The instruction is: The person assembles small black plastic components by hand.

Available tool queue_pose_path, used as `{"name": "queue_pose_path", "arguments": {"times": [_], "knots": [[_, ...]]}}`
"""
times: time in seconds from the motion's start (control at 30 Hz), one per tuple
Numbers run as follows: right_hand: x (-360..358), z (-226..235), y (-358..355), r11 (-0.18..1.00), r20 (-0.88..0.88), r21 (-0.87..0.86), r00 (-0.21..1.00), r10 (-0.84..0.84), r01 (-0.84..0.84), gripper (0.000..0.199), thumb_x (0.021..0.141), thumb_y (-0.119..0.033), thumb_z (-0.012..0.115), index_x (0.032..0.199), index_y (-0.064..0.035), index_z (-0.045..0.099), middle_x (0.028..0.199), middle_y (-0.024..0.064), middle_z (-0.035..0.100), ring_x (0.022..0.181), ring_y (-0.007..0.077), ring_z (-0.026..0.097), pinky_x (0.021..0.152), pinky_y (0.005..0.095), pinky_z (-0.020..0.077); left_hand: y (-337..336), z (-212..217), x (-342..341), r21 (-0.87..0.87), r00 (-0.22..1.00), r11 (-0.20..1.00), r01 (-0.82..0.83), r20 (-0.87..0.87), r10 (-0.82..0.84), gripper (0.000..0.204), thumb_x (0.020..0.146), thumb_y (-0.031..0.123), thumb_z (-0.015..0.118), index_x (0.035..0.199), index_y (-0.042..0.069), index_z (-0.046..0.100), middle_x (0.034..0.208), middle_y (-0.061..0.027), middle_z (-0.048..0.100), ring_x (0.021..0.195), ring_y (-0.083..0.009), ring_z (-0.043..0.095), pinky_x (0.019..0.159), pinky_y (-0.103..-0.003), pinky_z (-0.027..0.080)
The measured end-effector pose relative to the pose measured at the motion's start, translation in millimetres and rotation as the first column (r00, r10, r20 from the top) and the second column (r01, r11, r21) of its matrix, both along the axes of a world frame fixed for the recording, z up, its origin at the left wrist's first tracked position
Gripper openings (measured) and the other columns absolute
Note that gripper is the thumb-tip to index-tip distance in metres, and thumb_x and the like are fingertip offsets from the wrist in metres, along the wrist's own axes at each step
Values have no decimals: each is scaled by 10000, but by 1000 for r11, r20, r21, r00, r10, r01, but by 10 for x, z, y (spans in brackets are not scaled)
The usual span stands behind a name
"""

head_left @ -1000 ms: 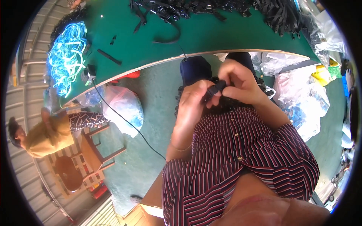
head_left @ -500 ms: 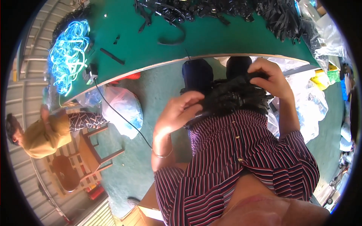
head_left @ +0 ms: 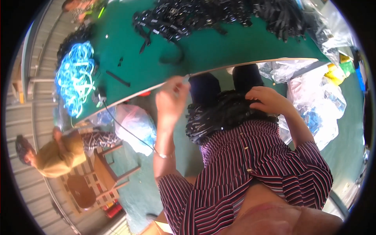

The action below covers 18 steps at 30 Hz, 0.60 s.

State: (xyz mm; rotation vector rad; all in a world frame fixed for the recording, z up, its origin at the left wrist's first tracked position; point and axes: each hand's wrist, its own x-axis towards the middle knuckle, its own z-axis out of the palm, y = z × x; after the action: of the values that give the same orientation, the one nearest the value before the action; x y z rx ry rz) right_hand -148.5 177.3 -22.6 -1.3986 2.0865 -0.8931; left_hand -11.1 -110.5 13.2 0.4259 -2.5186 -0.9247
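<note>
A thick bundle of black straps (head_left: 217, 119) lies across my lap, with small shiny pieces among them. My right hand (head_left: 270, 100) is at the right end of this bundle, its fingers curled over the black straps. My left hand (head_left: 171, 100) is raised at the table's front edge, left of the bundle, and smeared by motion. Close to its fingertips is a small pale thing (head_left: 187, 77) at the edge, too blurred to name. Whether the left fingers hold anything cannot be made out.
On the green table (head_left: 211, 51) lie a heap of black straps with buckles (head_left: 196, 17), a blue strap pile (head_left: 76, 74) and a dark stick (head_left: 117, 78). A cable (head_left: 129, 131) hangs down. Plastic bags (head_left: 135, 127) flank me. A person in yellow (head_left: 62, 156) sits left by a wooden chair (head_left: 103, 168).
My left hand has left the straps and risen to the table edge. My right hand has lowered onto the bundle. The view has shifted, and another person shows at the far left.
</note>
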Motion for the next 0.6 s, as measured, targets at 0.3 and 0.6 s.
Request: {"name": "queue_pose_path", "arguments": {"times": [0.3, 0.6], "knots": [[-547, 297, 185, 949, -28, -262, 982, -186, 173, 138, 762, -50, 612, 890, -8, 584, 829, 103, 592, 733, 224, 589, 638, 314, 464, -645, -200, -1230, -446, 905, 874, -194, 262, 334, 391, 766, 407, 626, 861, 27, 636, 789, -141, 640, 767, -307, 616, 692, -366, 471], [-1720, -1, 436, 533, -468, -488, 308, -828, 692, 299, 720, -164, 656, 985, -63, 563, 819, 110, 594, 801, 284, 593, 688, 351, 479, -598, 30, -879, 779, 923, 613, 134, -323, 210, 77, 884, 145, 527, 898, 70, 521, 736, -65, 587, 575, -132, 520, 526, -232, 412]]}}
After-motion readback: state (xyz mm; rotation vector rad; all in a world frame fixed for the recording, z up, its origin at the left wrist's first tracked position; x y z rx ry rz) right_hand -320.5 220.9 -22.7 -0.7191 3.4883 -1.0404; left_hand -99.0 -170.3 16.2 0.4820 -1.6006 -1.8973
